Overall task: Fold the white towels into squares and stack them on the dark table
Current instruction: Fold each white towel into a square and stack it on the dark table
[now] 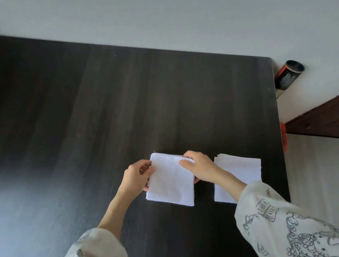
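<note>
A folded white towel (170, 182) is held just above the dark table (97, 116), near its front right part. My left hand (136, 179) pinches the towel's left edge. My right hand (199, 165) grips its upper right corner, thumb on top. To the right lies a stack of folded white towels (240, 169) on the table, partly hidden behind my right forearm and sleeve.
The table's right edge (281, 134) runs close beside the stack. A dark cylinder with a red band (287, 74) lies on the floor past that edge, near the white wall. Brown wood flooring shows at the far right.
</note>
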Demonstrator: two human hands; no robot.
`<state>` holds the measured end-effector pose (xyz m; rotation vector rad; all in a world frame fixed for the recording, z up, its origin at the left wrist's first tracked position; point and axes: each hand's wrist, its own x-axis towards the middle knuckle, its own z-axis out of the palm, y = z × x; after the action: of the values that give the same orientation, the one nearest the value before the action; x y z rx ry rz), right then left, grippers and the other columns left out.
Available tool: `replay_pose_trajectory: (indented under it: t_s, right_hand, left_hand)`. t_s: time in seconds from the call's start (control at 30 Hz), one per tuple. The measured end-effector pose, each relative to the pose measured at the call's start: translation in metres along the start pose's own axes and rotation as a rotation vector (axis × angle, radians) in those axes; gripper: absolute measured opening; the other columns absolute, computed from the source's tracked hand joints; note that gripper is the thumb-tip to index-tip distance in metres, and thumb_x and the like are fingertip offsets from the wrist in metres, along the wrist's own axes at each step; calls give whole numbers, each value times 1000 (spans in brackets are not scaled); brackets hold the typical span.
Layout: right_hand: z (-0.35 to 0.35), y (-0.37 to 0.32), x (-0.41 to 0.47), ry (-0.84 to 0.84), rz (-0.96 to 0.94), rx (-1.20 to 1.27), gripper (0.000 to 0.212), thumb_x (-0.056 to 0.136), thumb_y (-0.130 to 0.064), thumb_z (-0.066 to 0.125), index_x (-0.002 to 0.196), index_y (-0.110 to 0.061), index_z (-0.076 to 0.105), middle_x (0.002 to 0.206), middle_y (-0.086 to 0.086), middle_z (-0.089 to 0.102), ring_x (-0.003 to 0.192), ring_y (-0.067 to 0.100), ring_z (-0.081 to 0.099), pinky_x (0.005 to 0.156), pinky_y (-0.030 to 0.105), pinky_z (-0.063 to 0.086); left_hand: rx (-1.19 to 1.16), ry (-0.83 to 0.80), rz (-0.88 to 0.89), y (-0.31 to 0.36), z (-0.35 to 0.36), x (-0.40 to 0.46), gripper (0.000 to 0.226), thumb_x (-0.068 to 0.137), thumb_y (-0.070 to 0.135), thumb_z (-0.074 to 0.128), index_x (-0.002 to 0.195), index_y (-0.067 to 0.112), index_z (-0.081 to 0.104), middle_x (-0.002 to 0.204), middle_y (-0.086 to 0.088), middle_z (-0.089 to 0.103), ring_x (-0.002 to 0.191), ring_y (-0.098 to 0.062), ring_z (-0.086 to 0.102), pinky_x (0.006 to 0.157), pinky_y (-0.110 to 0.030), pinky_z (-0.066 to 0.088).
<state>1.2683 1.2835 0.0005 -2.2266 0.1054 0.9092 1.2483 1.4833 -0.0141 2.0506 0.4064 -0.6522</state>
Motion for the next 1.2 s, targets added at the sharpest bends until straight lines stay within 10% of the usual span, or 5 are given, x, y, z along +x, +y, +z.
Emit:
replay_pose_trajectory:
  t_s: [0.43,0.73,1.2]
  right_hand:
    - [9,2,-1,303,-87,-231,33,95,-20,48,128,-19,47,126,2,47,91,13,56,69,19,44]
    - [5,19,-41,377,17,-43,45,95,-27,50,138,-22,38,141,0,41,124,16,47,98,28,43]
    - [-22,166,-296,775,130,512,32,96,-24,48,127,-16,51,111,-2,59,102,8,55,86,15,41]
  left_hand:
    - [13,81,-5,-6,6,4,11,91,19,56,101,16,54,94,-6,59,79,-21,62,59,-27,56]
    - [49,306,150,18,9,-35,27,94,17,48,120,12,53,113,2,54,90,-13,54,75,-24,42]
    - [320,-284,599,115,204,-181,25,95,21,47,118,18,57,115,4,59,96,-7,55,80,-13,42]
